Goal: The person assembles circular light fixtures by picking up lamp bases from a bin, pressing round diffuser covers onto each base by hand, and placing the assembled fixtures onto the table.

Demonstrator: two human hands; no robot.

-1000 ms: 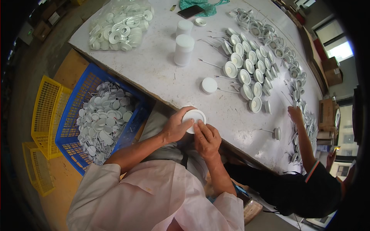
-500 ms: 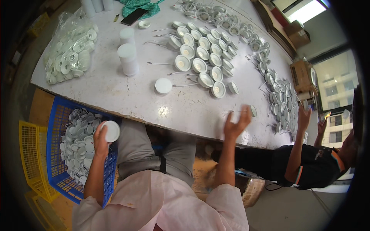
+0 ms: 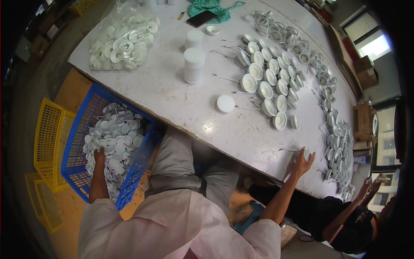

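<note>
My right hand (image 3: pixel 303 164) is at the table's near edge, its fingers closed round a small white downlight (image 3: pixel 306 153) with a short wire trailing left. My left hand (image 3: pixel 99 154) reaches into the blue basket (image 3: pixel 73 149), over a heap of white round lamps (image 3: pixel 116 140). Its visible fingertips are apart, and I make out no lamp held between them. Ahead on the table, rows of white downlights (image 3: pixel 265 90) stand tilted with wires pointing left. A white round disc (image 3: pixel 225 104) lies left of them, beside stacks of white discs (image 3: pixel 194 65).
A clear bag of white rings (image 3: pixel 123 47) sits at the table's far left. A phone (image 3: pixel 202 18) and green cloth (image 3: pixel 222 13) lie at the back. More lamps (image 3: pixel 338 142) line the right side, where a co-worker (image 3: pixel 349 220) sits. Yellow crates (image 3: pixel 47 142) stand left of the basket.
My left hand has moved down into the basket, and the white round lamp it held is no longer seen in it. My right hand has closed on the downlight. The view has shifted left.
</note>
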